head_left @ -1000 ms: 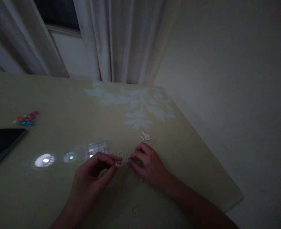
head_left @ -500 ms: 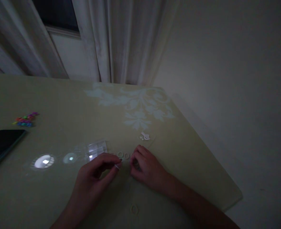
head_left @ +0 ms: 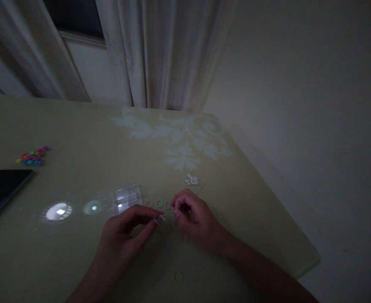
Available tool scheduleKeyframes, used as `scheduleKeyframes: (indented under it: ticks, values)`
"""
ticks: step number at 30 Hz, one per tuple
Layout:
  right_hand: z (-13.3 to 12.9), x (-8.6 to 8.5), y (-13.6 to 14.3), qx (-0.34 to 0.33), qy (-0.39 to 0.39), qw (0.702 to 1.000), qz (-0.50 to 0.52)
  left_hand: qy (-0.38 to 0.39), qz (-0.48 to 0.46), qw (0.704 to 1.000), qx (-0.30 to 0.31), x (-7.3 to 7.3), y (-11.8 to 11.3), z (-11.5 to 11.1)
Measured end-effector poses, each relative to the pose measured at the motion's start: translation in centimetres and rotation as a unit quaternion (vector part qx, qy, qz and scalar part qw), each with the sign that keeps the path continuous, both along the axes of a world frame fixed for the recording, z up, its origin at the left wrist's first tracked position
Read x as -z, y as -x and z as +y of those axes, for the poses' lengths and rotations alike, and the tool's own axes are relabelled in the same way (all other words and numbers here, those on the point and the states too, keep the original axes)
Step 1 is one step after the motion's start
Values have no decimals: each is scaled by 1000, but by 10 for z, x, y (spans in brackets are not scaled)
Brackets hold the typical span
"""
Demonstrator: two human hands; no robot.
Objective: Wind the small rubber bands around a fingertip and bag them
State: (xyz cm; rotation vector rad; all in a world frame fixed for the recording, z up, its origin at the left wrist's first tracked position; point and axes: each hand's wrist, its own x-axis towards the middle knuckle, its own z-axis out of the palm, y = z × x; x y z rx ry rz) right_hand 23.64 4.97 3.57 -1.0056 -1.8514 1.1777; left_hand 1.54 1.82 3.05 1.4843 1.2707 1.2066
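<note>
My left hand is closed in a pinch, with a small whitish forked piece between thumb and forefinger. Just to its right, my right hand curls its thumb and forefinger together at a small pale ring. Beside those fingertips lie more thin pale rings, among them one ring by the left fingers. Nearer to me, a larger pale ring rests on the table. Past my right hand sits a small white cut-out piece with tiny bits next to it.
A clear divided plastic box stands behind my left hand. Farther left are a dark phone and a heap of colourful beads. The pale table ends at a slanting right edge, by the wall. Curtains hang behind it.
My right hand's fingers have lifted and spread slightly, uncovering rings beneath them, and a small ring now shows at the fingertips. My left hand's pinch has shifted slightly right.
</note>
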Motion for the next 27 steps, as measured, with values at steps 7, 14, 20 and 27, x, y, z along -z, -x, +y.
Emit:
scheduleKeyframes:
  ticks: [7, 14, 20, 27]
  values:
    - [-6, -10, 5, -27, 7, 999, 36, -7, 6, 999, 48, -1, -1, 0]
    - [-6, -8, 4, -44, 24, 998, 40, -23, -18, 997, 69, 0, -5, 2]
    - [-7, -9, 5, -53, 23, 998, 41, -32, 3, 998, 55, 2, -1, 0]
    - [-7, -10, 5, -35, 38, 998, 25, 30, -2, 999, 24, -4, -1, -2]
